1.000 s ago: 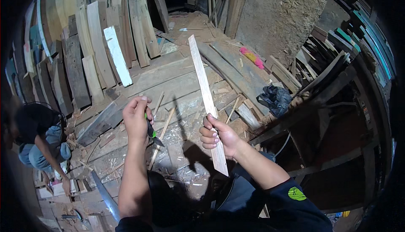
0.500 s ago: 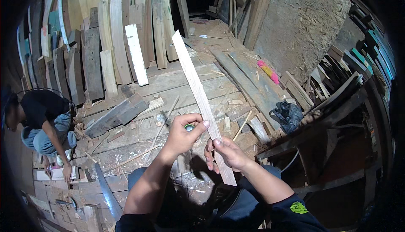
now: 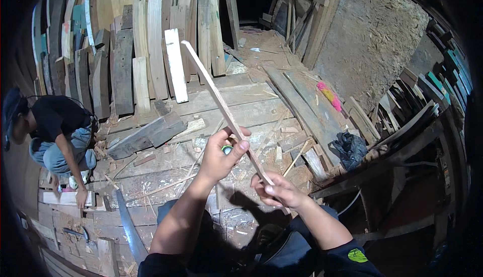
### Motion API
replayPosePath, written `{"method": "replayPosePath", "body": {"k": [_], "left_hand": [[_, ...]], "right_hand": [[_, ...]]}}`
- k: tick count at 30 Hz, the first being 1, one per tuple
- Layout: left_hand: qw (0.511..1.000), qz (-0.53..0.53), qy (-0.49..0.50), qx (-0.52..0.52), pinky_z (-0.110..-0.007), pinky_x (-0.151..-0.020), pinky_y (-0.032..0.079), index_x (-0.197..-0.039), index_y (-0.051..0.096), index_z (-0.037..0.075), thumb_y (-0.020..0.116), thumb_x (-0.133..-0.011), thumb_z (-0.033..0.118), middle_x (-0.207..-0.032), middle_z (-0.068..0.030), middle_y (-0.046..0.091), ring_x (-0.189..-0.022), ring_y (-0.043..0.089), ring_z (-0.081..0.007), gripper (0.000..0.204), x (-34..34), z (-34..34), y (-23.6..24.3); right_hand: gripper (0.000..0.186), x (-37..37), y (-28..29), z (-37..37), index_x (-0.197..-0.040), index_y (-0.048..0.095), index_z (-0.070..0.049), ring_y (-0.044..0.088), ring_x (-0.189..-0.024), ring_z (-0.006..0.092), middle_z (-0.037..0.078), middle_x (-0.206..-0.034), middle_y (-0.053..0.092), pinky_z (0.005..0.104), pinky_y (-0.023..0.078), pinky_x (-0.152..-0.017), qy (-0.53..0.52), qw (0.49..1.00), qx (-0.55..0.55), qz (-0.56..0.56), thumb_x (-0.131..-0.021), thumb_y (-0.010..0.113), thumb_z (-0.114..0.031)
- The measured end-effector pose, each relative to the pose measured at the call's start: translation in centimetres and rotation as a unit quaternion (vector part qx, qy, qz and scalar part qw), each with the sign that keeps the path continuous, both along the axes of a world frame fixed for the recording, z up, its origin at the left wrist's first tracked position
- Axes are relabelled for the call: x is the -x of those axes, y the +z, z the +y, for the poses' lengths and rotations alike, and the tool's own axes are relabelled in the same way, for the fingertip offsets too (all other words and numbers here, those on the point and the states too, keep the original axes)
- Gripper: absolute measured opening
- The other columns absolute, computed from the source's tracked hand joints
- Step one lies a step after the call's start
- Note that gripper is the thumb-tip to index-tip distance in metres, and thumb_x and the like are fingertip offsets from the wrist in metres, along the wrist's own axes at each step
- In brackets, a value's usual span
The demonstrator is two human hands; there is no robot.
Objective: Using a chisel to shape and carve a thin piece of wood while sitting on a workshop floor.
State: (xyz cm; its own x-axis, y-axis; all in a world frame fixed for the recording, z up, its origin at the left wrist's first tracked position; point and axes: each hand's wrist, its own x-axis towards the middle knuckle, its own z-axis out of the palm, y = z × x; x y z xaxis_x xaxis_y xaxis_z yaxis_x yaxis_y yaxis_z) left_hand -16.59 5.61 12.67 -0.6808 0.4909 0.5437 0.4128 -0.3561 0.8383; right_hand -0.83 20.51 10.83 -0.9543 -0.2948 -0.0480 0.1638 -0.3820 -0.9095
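A long, thin wooden strip point(image 3: 217, 97) slants up and away in front of me, turned so that its narrow edge faces me. My left hand point(image 3: 221, 156) is closed around its middle. A small round green-and-silver thing point(image 3: 227, 149) shows within that same hand, too covered to name. Lower down, my right hand point(image 3: 282, 190) grips the strip near its close end, thumb on top. The strip's far tip hangs in front of the upright boards.
Upright boards point(image 3: 156, 45) lean along the left wall. A person point(image 3: 60, 131) crouches at left over a pale board point(image 3: 68, 198). A handsaw point(image 3: 130, 226) lies near my left arm. Offcuts, a timber block point(image 3: 146, 136) and a black plastic bag point(image 3: 348, 148) lie on the planks.
The strip has rotated from its broad face to its narrow edge, and its far tip has swung left. My right hand has shifted slightly right. The view has turned a little left.
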Motion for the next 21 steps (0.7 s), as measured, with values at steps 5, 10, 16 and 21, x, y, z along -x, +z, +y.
{"method": "replayPosePath", "body": {"k": [5, 10, 16, 21], "left_hand": [[0.977, -0.175, -0.118, -0.004, -0.020, -0.045, 0.038, -0.088, 0.068, 0.002, 0.069, -0.089, 0.023, -0.068, 0.0014, 0.060, -0.052, 0.050, -0.0033, 0.022, -0.5, -0.6, 0.0], [0.982, -0.166, -0.086, 0.016, -0.021, -0.046, 0.037, -0.080, 0.067, 0.001, 0.070, -0.089, 0.024, -0.063, 0.0025, 0.058, -0.050, 0.048, -0.0033, 0.024, -0.8, -0.1, -0.1], [0.986, -0.161, 0.012, 0.053, -0.022, -0.044, 0.034, -0.069, 0.063, 0.002, 0.061, -0.094, 0.032, -0.053, 0.0031, 0.052, -0.048, 0.045, -0.0037, 0.040, -0.6, 0.0, -0.4], [0.987, -0.160, 0.019, 0.028, -0.023, -0.044, 0.033, -0.069, 0.062, 0.001, 0.056, -0.097, 0.034, -0.053, 0.0027, 0.050, -0.047, 0.044, -0.0042, 0.044, -0.3, 0.0, -0.8]], "right_hand": [[0.046, -0.2, -0.7, 0.1, -0.125, 0.047, 0.004, 0.040, -0.053, 0.0069, 0.002, -0.074, 0.043, 0.0195, 0.034, -0.049, 0.087, 0.990, 0.104, -0.051, -0.096, 0.050, -0.031], [0.044, 0.1, 0.3, 0.5, -0.128, 0.049, 0.002, 0.049, -0.063, 0.0105, 0.003, -0.078, 0.050, 0.0239, 0.041, -0.060, 0.030, 0.997, -0.007, -0.065, -0.095, 0.055, -0.026], [0.032, 0.1, 1.1, 0.7, -0.121, 0.051, 0.001, 0.054, -0.064, 0.0113, 0.003, -0.075, 0.055, 0.0279, 0.045, -0.060, -0.032, 0.979, -0.197, -0.039, -0.095, 0.057, -0.018], [0.029, -0.2, 1.4, 1.3, -0.116, 0.053, -0.003, 0.051, -0.059, 0.0071, 0.000, -0.072, 0.056, 0.0209, 0.035, -0.045, -0.051, 0.967, -0.248, -0.039, -0.094, 0.060, -0.021]]}}
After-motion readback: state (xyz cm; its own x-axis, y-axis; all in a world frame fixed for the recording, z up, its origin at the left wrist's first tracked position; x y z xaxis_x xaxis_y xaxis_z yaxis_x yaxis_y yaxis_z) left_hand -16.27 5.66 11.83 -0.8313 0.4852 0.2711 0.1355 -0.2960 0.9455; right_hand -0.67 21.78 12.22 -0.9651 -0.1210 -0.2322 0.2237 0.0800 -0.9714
